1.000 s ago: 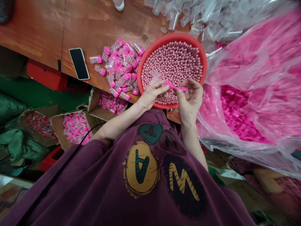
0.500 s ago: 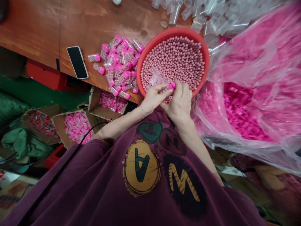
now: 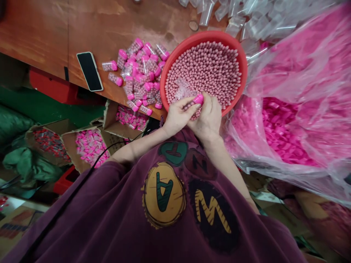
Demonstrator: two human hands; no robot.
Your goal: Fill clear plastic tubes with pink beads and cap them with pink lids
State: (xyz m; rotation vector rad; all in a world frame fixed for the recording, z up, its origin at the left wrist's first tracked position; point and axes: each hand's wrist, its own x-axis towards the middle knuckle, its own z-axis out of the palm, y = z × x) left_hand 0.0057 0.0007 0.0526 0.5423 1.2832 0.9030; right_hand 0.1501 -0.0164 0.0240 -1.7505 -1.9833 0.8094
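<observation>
My left hand (image 3: pixel 177 116) is closed around a small clear bottle (image 3: pixel 192 103) of pink beads with a bright pink cap. My right hand (image 3: pixel 208 115) is closed at the capped end, its fingers against the cap; my knuckles partly hide its grip. Both hands are over the near rim of a red basin (image 3: pixel 244 69) full of pink beads (image 3: pixel 205 69). Some clear plastic pieces (image 3: pixel 182 88) lie on the beads by my left hand. Left of the basin, a heap of filled, pink-capped bottles (image 3: pixel 144 73) rests on the wooden table (image 3: pixel 93 29).
A phone (image 3: pixel 90 71) lies at the table's edge. Empty clear tubes (image 3: pixel 255 22) are piled at the back right. A large plastic bag of pink caps (image 3: pixel 285 135) stands at right. Below left, a cardboard box (image 3: pixel 91 146) holds more pink-capped bottles.
The bottle's pink cap shows more fully now between my fingers. Both hands have shifted only slightly and still hold the bottle over the basin's near rim.
</observation>
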